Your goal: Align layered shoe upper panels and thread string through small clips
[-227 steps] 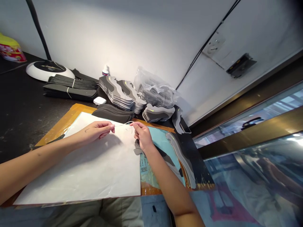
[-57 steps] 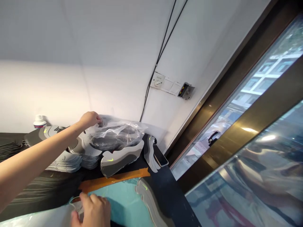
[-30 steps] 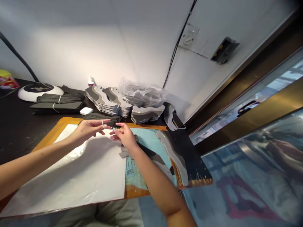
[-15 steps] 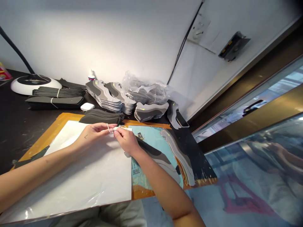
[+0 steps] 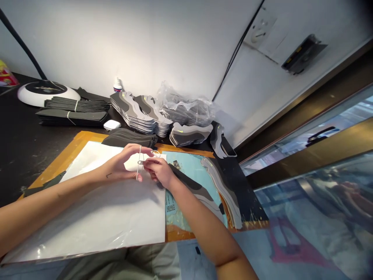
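Observation:
A thin white rubber band is stretched between the thumb and forefinger of my left hand, which are spread wide apart. My right hand meets it from the right, thumb and fingers pinched together at the band. A small pale glint shows at its fingertips; I cannot make out what it is. Another white loop shows just above the right fingers. Both hands are over the white sheet. Behind them lies a fanned stack of dark grey pieces.
Stacks of grey patterned pieces stand at the back, beside a clear plastic bag. Banded black bundles lie near the lamp base. A white case sits in front. More grey pieces lie at right, near a glass door.
My left thumb and forefinger have spread apart, stretching the band between them. My right fingers stay pinched close to it. The view has shifted slightly.

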`<action>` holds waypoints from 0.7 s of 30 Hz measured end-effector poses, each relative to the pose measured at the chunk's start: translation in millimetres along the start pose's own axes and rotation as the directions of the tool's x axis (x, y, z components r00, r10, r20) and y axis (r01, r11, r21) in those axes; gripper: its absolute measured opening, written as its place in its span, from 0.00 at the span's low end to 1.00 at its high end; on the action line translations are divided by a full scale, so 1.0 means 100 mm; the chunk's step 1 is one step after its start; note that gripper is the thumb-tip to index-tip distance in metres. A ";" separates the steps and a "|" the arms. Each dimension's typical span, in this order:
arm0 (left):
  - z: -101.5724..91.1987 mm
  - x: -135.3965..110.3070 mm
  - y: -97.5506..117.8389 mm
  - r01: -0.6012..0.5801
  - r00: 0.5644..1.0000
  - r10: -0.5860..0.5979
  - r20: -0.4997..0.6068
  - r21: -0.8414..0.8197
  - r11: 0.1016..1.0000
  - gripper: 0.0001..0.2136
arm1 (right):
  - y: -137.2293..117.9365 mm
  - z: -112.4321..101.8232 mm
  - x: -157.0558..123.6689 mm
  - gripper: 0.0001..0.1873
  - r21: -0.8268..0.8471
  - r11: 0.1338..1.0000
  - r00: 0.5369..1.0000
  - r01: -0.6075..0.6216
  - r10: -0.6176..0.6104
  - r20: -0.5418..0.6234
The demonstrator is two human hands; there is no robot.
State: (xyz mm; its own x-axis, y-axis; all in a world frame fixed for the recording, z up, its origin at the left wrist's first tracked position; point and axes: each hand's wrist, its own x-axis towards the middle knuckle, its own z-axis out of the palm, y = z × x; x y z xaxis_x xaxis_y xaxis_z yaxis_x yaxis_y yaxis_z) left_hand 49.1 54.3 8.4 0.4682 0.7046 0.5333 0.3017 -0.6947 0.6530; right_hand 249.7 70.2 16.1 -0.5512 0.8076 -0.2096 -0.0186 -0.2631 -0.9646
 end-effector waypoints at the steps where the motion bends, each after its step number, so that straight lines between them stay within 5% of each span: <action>1: 0.00 0.01 0.02 -0.021 1.000 0.022 -0.020 0.050 0.999 0.33 | 0.01 -0.01 0.01 0.16 -0.003 1.000 1.000 -0.001 0.001 -0.011; 5: 0.02 0.06 0.17 -0.149 0.982 0.170 -0.083 0.215 0.965 0.37 | 0.06 -0.02 0.05 0.15 0.021 1.000 0.995 0.001 0.001 -0.097; 9: 0.06 0.05 0.39 -0.288 0.954 0.294 -0.056 0.090 0.953 0.35 | 0.03 -0.02 0.08 0.10 0.178 0.984 0.981 0.009 0.026 -0.193; 17: 0.19 -0.04 0.50 -0.004 0.999 -0.014 -0.038 -0.432 0.902 0.37 | -0.07 -0.02 0.10 0.14 0.592 0.805 0.952 -0.024 0.199 -0.233; 21: 0.28 -0.01 0.38 0.114 0.942 -0.275 -0.193 -0.587 0.801 0.39 | -0.06 -0.05 0.15 0.15 0.671 0.741 0.939 0.002 0.229 -0.256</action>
State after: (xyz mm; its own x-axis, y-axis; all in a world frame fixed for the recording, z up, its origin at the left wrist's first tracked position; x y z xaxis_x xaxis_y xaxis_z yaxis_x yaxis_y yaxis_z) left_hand 83.8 23.2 17.4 0.1979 0.8827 0.4264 -0.1926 -0.3915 0.8998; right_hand 245.9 86.8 18.2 -0.3079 0.8334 -0.4589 -0.5752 -0.5473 -0.6079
